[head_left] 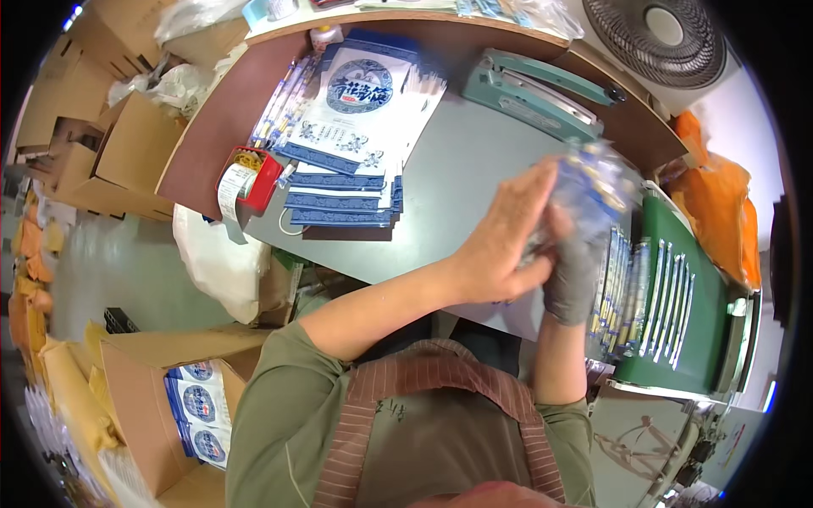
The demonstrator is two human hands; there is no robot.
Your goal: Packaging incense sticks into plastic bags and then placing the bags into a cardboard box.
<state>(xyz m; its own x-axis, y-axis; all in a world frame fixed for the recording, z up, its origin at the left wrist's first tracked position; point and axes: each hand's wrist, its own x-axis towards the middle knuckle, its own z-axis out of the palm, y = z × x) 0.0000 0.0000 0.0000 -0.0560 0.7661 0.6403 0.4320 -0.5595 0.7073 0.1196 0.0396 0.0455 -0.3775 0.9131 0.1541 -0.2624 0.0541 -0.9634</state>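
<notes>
- Cardboard box (140, 398), brown and open-topped, sits low at the person's left and holds upright blue-and-white printed pouches (199, 406).
- Both hands meet over the near right part of the grey table (474, 161) — the bare left hand (500, 245) is wrapped, fingers curled, around a blurred bundle of clear plastic packets with blue print (593, 182).
- Right hand (576, 267), in a dark grey glove, is clamped on the same bundle from below, touching the left hand; the bundle is lifted off the table, its upper end reaching toward the green conveyor belt (686, 322).
- On that belt, just right of the hands, lie long narrow clear sachets (648, 292) side by side in a row.
- Farther out on the table lies a fanned stack of flat blue-and-white printed bags (356, 127), well apart from the hands.
- Beside the stack, at the table's left edge, stands a red tape dispenser (250, 182) with a pale roll.
- Beyond it all, a teal metal heat sealer (533, 89) lies at the far side, with a round grey fan (656, 38) behind it.
</notes>
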